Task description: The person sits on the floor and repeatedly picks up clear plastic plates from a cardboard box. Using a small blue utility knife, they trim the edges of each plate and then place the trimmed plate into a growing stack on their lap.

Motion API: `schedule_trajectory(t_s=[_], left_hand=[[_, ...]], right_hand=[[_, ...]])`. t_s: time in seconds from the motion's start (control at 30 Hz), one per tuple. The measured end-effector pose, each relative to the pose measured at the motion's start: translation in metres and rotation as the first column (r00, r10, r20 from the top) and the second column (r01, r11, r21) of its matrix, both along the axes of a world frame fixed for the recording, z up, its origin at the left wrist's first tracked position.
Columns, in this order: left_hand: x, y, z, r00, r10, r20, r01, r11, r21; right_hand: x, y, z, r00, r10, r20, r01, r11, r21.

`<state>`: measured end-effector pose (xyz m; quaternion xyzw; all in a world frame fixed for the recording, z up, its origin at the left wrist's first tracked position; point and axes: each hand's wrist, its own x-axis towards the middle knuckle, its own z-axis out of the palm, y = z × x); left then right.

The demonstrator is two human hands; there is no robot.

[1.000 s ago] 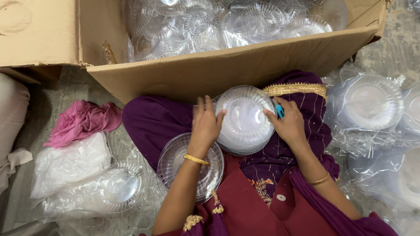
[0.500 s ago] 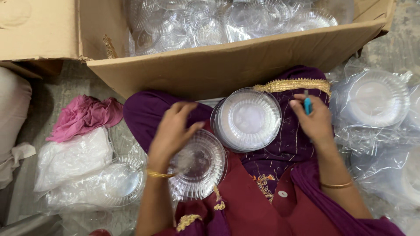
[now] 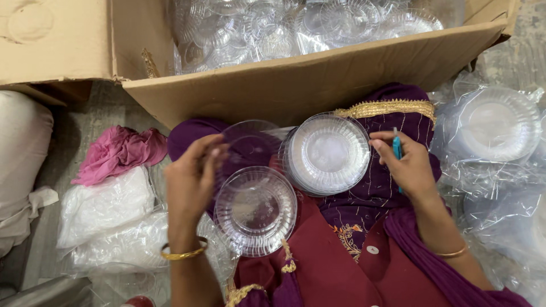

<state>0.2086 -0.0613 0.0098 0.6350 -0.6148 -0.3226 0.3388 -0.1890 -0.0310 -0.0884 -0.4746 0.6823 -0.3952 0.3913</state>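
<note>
Left hand [image 3: 190, 179]: at about 9 o'clock of the lap; fingers curled and slightly spread, thumb and fingertips pinching the rim of a clear plastic plate [image 3: 250, 145], which is lifted and tilted; gold bangle [image 3: 183, 253] on the wrist.

Second clear plate [image 3: 256, 210]: ribbed rim, lying flat on the maroon cloth [image 3: 335, 267] of the lap, just below the lifted plate at its 6 o'clock, and overlapped by it in view; whether the two touch cannot be told.

Stack of clear plates [image 3: 329, 153]: at the centre of the lap on the purple garment [image 3: 392, 119], at 3 o'clock of the lifted plate; its rim just beside the right hand, apart from it.

Right hand [image 3: 406, 167]: at 3 o'clock of the stack; fingers closed together around a small blue tool [image 3: 397, 149], which stands up between thumb and forefinger; its kind too small to tell.

Cardboard box [image 3: 318, 79]: open, at 12 o'clock; filled with loose clear plates.

Bagged plates [image 3: 492, 122]: in clear wrap, at 3 o'clock, on the floor.

Pink cloth [image 3: 116, 153]: crumpled, at 9 o'clock; white plastic bags [image 3: 102, 207] beneath it at 8 o'clock.
</note>
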Motion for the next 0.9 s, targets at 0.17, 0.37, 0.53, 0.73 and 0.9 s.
schedule_trajectory(t_s=[0.17, 0.37, 0.53, 0.73, 0.9], left_hand=[[-0.027, 0.001, -0.004, 0.969, -0.232, 0.086, 0.218, 0.965, 0.148], [-0.015, 0.011, -0.013, 0.877, -0.305, 0.371, 0.253, 0.950, 0.183], [-0.032, 0.004, -0.029, 0.914, -0.238, 0.328, 0.275, 0.959, -0.068], [-0.093, -0.018, -0.067, 0.931, -0.265, 0.252, 0.274, 0.962, -0.002], [-0.107, -0.029, -0.094, 0.931, -0.269, 0.246, 0.278, 0.960, -0.003]], right_hand=[[0.017, -0.034, -0.017, 0.805, 0.017, -0.593, -0.169, 0.965, -0.201], [-0.007, -0.042, -0.039, 0.895, -0.049, -0.443, -0.040, 0.981, -0.188], [-0.017, -0.025, -0.039, 0.974, -0.149, 0.170, 0.145, 0.989, 0.033], [0.023, -0.004, -0.016, 0.872, 0.087, -0.482, 0.017, 0.978, 0.208], [0.020, -0.007, -0.001, 0.847, 0.012, -0.531, -0.047, 0.998, -0.053]])
